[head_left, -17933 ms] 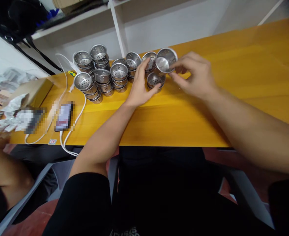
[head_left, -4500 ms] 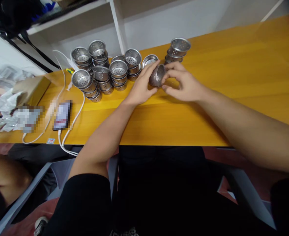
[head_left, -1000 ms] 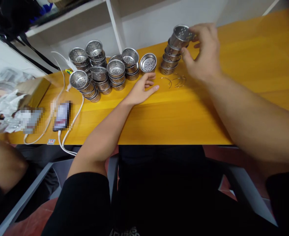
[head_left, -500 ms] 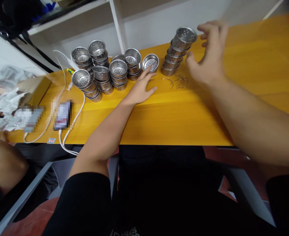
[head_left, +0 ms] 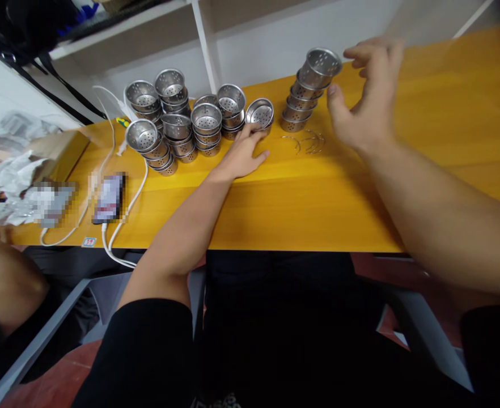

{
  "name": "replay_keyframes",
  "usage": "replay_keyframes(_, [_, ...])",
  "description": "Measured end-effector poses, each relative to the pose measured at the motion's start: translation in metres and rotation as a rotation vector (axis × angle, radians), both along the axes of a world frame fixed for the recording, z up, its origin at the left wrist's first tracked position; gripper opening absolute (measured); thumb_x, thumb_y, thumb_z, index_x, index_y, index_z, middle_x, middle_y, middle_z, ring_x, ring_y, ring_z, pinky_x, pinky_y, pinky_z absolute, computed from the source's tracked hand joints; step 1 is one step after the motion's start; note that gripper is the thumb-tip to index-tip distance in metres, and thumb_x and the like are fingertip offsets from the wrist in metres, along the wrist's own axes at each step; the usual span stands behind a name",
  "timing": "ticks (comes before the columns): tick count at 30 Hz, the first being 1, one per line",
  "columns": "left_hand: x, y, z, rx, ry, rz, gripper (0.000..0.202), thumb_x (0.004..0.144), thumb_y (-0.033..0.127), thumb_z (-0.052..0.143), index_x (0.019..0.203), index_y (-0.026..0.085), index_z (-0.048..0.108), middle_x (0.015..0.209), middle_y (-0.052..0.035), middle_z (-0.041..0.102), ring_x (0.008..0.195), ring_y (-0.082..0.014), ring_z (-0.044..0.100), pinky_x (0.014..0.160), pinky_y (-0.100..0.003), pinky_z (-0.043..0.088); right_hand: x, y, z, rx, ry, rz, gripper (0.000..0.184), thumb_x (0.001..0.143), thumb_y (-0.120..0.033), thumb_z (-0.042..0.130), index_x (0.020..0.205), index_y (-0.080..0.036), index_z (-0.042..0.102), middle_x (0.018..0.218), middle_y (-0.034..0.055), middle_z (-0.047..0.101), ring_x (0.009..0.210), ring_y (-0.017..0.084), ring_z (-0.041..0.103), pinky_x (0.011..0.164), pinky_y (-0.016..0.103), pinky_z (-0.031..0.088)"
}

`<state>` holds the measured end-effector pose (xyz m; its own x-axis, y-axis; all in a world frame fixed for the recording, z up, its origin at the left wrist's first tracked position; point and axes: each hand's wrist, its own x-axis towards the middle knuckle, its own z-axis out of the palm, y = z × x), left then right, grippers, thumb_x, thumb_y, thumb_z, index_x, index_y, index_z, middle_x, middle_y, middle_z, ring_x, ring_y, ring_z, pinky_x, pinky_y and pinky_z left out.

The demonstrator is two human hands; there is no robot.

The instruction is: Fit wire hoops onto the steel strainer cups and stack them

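Observation:
My left hand (head_left: 246, 152) lies low over the table with its fingers stretched out, the fingertips at the near side of a perforated metal cup (head_left: 259, 113). Whether they touch it I cannot tell. To the right, my right hand (head_left: 369, 97) is raised with thumb and fingers apart, holding nothing. It is beside a leaning stack of perforated metal cups (head_left: 303, 93), with a small gap to the top cup. Thin curved wires (head_left: 313, 143) lie on the table in front of that stack. More stacks of these cups (head_left: 206, 122) stand left of my left hand.
A phone (head_left: 109, 198) with white cables (head_left: 135, 195) lies on the yellow table (head_left: 275, 215). Crumpled plastic bags (head_left: 16, 175) and a cardboard box (head_left: 69, 150) are farther left. Another person's arm (head_left: 9, 263) rests at the left edge. White shelving (head_left: 203, 45) backs the table.
My right hand has drawn slightly right, away from the leaning stack. My left fingers have shifted down from the single cup's rim to its near side, and the cup looks slightly tilted or shifted.

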<state>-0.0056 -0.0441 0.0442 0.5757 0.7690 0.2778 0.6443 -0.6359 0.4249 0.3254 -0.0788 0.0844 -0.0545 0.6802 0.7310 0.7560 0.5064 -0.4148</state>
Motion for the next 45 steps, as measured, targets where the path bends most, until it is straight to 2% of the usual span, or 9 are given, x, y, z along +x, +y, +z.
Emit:
replay_keyframes(8, [0.004, -0.012, 0.008, 0.039, -0.055, 0.026, 0.026, 0.117, 0.018, 0.076, 0.142, 0.024, 0.082, 0.168, -0.0202, 0.074, 0.166, -0.0401, 0.074, 0.155, -0.059, 0.057, 0.008, 0.005, -0.013, -0.037, 0.062, 0.008, 0.072, 0.118, -0.054, 0.077, 0.186, -0.044, 0.056, 0.186, 0.019, 0.06, 0.164, 0.051, 0.065, 0.134, 0.078, 0.06])
replay_keyframes(12, [0.003, -0.012, 0.005, 0.022, -0.054, 0.018, 0.027, 0.116, 0.016, 0.075, 0.142, 0.021, 0.08, 0.166, -0.0215, 0.072, 0.163, -0.0398, 0.075, 0.152, -0.057, 0.059, 0.029, 0.032, -0.022, -0.098, 0.033, 0.068, 0.086, 0.12, -0.075, 0.083, 0.196, -0.054, 0.047, 0.199, 0.0175, 0.044, 0.183, 0.051, 0.049, 0.143, 0.082, 0.052])
replay_keyframes(15, [0.001, -0.011, 0.002, 0.027, -0.06, 0.002, 0.026, 0.116, 0.017, 0.074, 0.141, 0.023, 0.08, 0.165, -0.0198, 0.073, 0.162, -0.0401, 0.075, 0.153, -0.059, 0.058, 0.041, 0.067, -0.015, -0.073, -0.062, 0.111, 0.118, 0.106, -0.07, 0.104, 0.203, -0.038, 0.045, 0.202, 0.0239, 0.032, 0.199, 0.054, 0.025, 0.161, 0.077, 0.028])
replay_keyframes(18, [0.001, -0.01, 0.003, 0.028, -0.056, 0.002, 0.026, 0.115, 0.016, 0.075, 0.139, 0.023, 0.081, 0.166, -0.0201, 0.073, 0.164, -0.0414, 0.074, 0.154, -0.061, 0.057, 0.038, 0.094, 0.0, -0.141, -0.144, 0.12, 0.146, 0.088, -0.054, 0.123, 0.208, -0.024, 0.046, 0.204, 0.03, 0.025, 0.2, 0.056, 0.026, 0.165, 0.069, 0.02])
replay_keyframes(21, [0.002, -0.014, 0.007, 0.018, -0.04, 0.016, 0.027, 0.115, 0.014, 0.075, 0.14, 0.021, 0.08, 0.166, -0.0214, 0.072, 0.164, -0.0411, 0.074, 0.155, -0.06, 0.056, 0.019, 0.098, 0.017, -0.215, -0.157, 0.116, 0.137, 0.085, -0.045, 0.128, 0.202, -0.021, 0.06, 0.196, 0.0284, 0.042, 0.19, 0.046, 0.05, 0.163, 0.058, 0.033])
replay_keyframes(25, [0.001, -0.017, 0.01, 0.012, -0.037, 0.014, 0.025, 0.116, 0.015, 0.076, 0.139, 0.022, 0.08, 0.166, -0.0201, 0.073, 0.165, -0.0396, 0.074, 0.156, -0.06, 0.056, -0.004, 0.086, 0.03, -0.295, -0.188, 0.05, 0.117, 0.093, -0.034, 0.121, 0.197, -0.025, 0.069, 0.183, 0.0234, 0.06, 0.166, 0.041, 0.072, 0.157, 0.06, 0.044])
replay_keyframes(29, [0.0, -0.012, 0.006, 0.008, -0.046, 0.009, 0.026, 0.115, 0.016, 0.076, 0.14, 0.025, 0.08, 0.167, -0.0193, 0.073, 0.165, -0.0394, 0.075, 0.156, -0.06, 0.056, -0.007, 0.086, 0.033, -0.283, -0.235, 0.075, 0.104, 0.1, -0.025, 0.112, 0.196, -0.023, 0.071, 0.177, 0.0229, 0.061, 0.168, 0.043, 0.069, 0.158, 0.061, 0.044])
replay_keyframes(36, [0.0, -0.012, 0.004, 0.01, -0.05, 0.008, 0.024, 0.116, 0.015, 0.078, 0.138, 0.023, 0.081, 0.166, -0.0191, 0.073, 0.166, -0.0406, 0.074, 0.154, -0.058, 0.056, -0.003, 0.096, 0.034, -0.307, -0.325, 0.117, 0.105, 0.103, -0.021, 0.109, 0.199, -0.025, 0.067, 0.184, 0.0244, 0.055, 0.179, 0.041, 0.062, 0.16, 0.056, 0.042])
replay_keyframes(45, [0.004, -0.016, 0.011, 0.061, -0.069, 0.06, 0.018, 0.116, 0.01, 0.074, 0.124, 0.025, 0.079, 0.148, -0.0157, 0.08, 0.148, -0.037, 0.079, 0.143, -0.061, 0.064, -0.023, 0.08, 0.045, -0.338, -0.369, 0.103, 0.108, 0.101, -0.015, 0.113, 0.198, -0.024, 0.068, 0.189, 0.0267, 0.054, 0.179, 0.044, 0.065, 0.159, 0.057, 0.044])
